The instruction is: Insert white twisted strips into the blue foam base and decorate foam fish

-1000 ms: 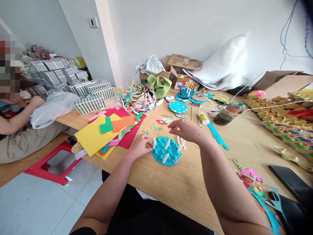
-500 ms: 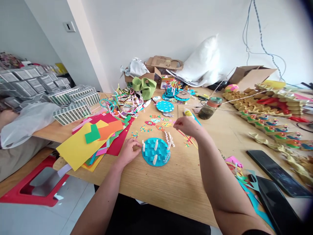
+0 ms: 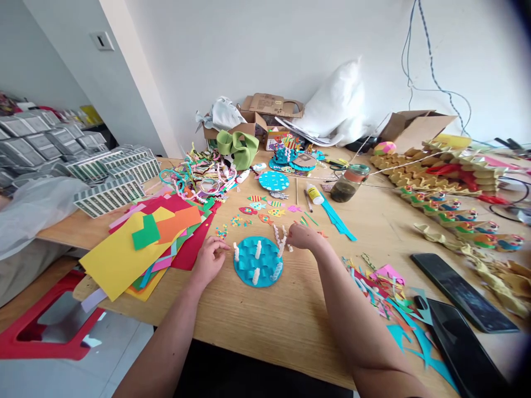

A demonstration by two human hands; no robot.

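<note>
A round blue base [image 3: 247, 273] lies on the table, covered with raised blue paper loops and several upright white twisted paper pieces [image 3: 258, 250]. My left hand [image 3: 211, 258] rests on the table just left of it, holding nothing, with loosely bent fingers apart. Beyond the base's right edge, my right hand [image 3: 305, 236] has its fingers bent together next to some loose twisted strips [image 3: 276, 235]; whatever is between the fingertips is hidden. Behind the base lie small colourful paper fish [image 3: 249, 210] and little piles of confetti [image 3: 235, 220].
Coloured paper sheets [image 3: 112, 251] spread on the left. A glue stick [image 3: 314, 194], blue paper strips [image 3: 337, 220] and a glass jar [image 3: 350, 183] stand or lie behind my right hand. Two dark phones [image 3: 462, 290] and paper scraps [image 3: 385, 293] are at right.
My right hand has come down and toward me, from near the glue stick to the loose twisted strips. My left hand stays beside the base. The view has shifted slightly.
</note>
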